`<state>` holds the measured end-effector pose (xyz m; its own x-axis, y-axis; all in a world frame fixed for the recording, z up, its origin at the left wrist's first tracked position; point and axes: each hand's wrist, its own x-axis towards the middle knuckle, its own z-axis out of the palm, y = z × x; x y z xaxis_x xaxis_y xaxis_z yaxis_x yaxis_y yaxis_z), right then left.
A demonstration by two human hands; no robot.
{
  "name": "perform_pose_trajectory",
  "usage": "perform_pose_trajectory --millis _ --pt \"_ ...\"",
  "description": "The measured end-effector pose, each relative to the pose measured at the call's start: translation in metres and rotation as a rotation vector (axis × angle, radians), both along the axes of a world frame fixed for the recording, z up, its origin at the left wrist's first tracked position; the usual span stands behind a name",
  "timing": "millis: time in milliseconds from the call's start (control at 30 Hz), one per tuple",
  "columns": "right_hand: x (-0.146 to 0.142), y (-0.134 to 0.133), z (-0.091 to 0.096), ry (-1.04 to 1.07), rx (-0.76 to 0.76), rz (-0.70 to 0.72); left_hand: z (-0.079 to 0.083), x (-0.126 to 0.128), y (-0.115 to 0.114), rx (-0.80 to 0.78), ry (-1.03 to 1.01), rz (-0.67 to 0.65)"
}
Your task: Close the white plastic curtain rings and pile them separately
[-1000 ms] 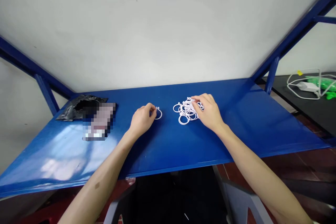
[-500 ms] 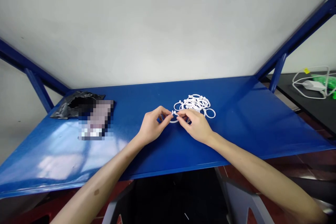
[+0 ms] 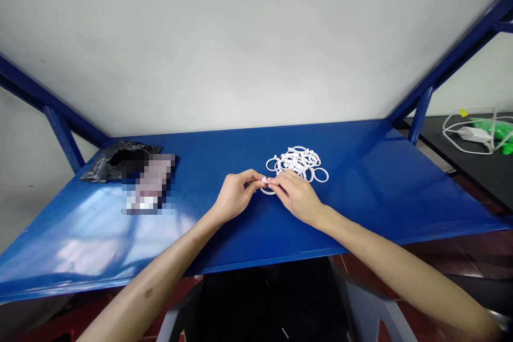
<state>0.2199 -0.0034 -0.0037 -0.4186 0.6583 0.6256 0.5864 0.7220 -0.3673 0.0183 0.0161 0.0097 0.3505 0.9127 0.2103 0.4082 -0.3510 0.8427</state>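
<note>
A white plastic curtain ring (image 3: 267, 191) is pinched between my two hands, its knobbed ends meeting at my fingertips. My left hand (image 3: 235, 194) is closed on one side of it with thumb and forefinger. On the other side, my right hand (image 3: 296, 196) grips the same ring, its fingers hiding part of it. Just behind my right hand lies a loose pile of similar white rings (image 3: 298, 159), tangled over each other on the blue table (image 3: 224, 248). One ring of the pile lies flat at its right edge.
A black plastic bag (image 3: 98, 165) and a pixelated flat object (image 3: 154, 179) lie at the table's left. Blue metal braces (image 3: 420, 115) rise at both sides against the pale wall. On a dark surface at right sit a white charger with cable (image 3: 475, 134) and green plastic (image 3: 499, 131).
My fingertips have drawn closer together. The ring's two ends, apart before, now meet between them. The pile has not visibly moved.
</note>
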Motion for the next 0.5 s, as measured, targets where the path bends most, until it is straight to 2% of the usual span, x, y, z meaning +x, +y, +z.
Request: perform_pose_trajectory --millis 300,500 --pt "0.0011 -0.0027 -0.0045 -0.179 0.016 -0.001 -0.0043 0.0014 -0.0026 0.061 0.065 -0.043" --pt "0.0016 0.0047 -0.0026 -0.159 0.086 -0.077 -0.0018 0.0006 0.0039 0.116 0.118 -0.059"
